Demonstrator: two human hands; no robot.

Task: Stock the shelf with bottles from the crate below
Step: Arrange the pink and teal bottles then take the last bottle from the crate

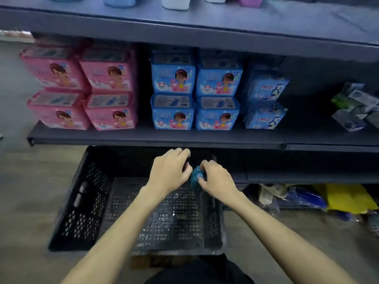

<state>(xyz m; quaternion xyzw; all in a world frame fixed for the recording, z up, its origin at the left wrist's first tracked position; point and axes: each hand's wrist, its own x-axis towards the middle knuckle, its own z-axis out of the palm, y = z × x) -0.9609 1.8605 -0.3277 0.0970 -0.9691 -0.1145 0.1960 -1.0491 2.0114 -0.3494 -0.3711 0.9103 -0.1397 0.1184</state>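
A black perforated plastic crate [86,201] stands on the floor below the shelving. Both my hands reach into its far end. My right hand [217,179] grips the top of a teal bottle [195,180] that stands upright near the crate's back wall. My left hand [170,171] is just left of that bottle, fingers curled round something dark that the hand mostly hides. The top shelf [266,19] carries the bases of blue, white and purple bottles [176,3] along its back.
The middle shelf [143,138] holds stacked pink packs [110,89] and blue packs [194,91], with small boxes [352,105] at the right. Yellow and blue bags [346,197] lie on the bottom shelf to the right of the crate. My dark-clothed knee [196,271] is at the bottom.
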